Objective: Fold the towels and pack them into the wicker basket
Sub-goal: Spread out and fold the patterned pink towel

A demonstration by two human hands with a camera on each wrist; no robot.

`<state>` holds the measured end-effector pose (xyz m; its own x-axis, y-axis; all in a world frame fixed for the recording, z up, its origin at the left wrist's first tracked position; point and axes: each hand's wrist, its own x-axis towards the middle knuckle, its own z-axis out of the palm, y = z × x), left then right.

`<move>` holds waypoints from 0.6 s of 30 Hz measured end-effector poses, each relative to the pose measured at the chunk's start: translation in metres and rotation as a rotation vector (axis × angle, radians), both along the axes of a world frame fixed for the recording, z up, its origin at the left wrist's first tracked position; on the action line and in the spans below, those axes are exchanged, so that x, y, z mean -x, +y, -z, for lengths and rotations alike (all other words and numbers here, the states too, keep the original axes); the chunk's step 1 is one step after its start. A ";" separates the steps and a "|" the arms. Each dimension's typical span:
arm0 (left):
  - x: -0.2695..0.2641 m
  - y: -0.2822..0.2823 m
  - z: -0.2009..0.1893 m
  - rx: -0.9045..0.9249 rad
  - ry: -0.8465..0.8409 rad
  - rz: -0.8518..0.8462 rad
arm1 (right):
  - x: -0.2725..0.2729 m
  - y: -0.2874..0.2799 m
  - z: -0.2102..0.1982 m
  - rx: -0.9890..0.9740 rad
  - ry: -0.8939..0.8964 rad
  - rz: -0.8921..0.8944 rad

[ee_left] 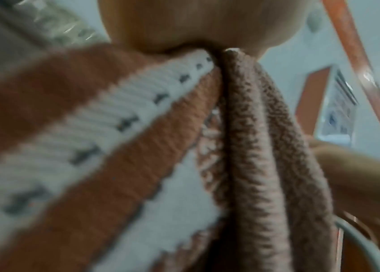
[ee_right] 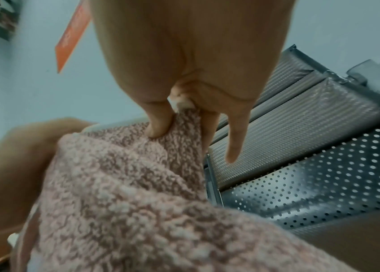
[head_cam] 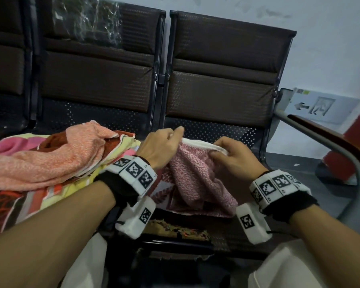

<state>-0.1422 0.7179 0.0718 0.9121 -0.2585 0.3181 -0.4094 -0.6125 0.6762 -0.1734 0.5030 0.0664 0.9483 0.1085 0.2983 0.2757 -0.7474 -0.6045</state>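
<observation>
A pink terry towel (head_cam: 195,179) with a white hem hangs between my hands above the bench seat. My left hand (head_cam: 164,142) pinches its upper edge at the left; the left wrist view shows the towel (ee_left: 249,147) bunched in folds under the palm (ee_left: 195,27). My right hand (head_cam: 227,152) pinches the hem at the right, thumb pressed into the pile (ee_right: 160,127) of the towel (ee_right: 125,193). A heap of other towels (head_cam: 50,161), peach and multicoloured, lies on the seat to the left. A woven brown edge (head_cam: 175,227) shows below the pink towel; whether it is the basket I cannot tell.
Dark padded bench backrests (head_cam: 222,80) stand behind, with a perforated metal seat (head_cam: 216,132) under the towel. A grey metal armrest (head_cam: 341,152) curves at the right. White trouser legs (head_cam: 283,271) show at the bottom.
</observation>
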 end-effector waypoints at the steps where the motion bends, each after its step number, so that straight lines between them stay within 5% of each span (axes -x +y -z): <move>1: 0.004 0.001 0.002 -0.030 -0.018 0.031 | 0.001 -0.003 -0.002 -0.024 -0.034 0.018; 5: 0.013 0.004 0.005 -0.267 -0.056 0.139 | 0.008 -0.012 -0.008 -0.128 -0.131 0.112; 12: 0.028 0.010 -0.020 -0.387 -0.109 0.253 | 0.010 -0.012 -0.025 -0.343 -0.234 0.213; 18: 0.028 0.021 -0.082 -0.286 -0.173 0.172 | 0.013 -0.007 -0.094 -0.282 -0.314 0.238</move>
<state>-0.1702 0.7392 0.1539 0.7868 -0.5042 0.3561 -0.6160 -0.6789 0.3996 -0.1860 0.4960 0.1600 0.7962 -0.2270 0.5608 0.3186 -0.6307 -0.7076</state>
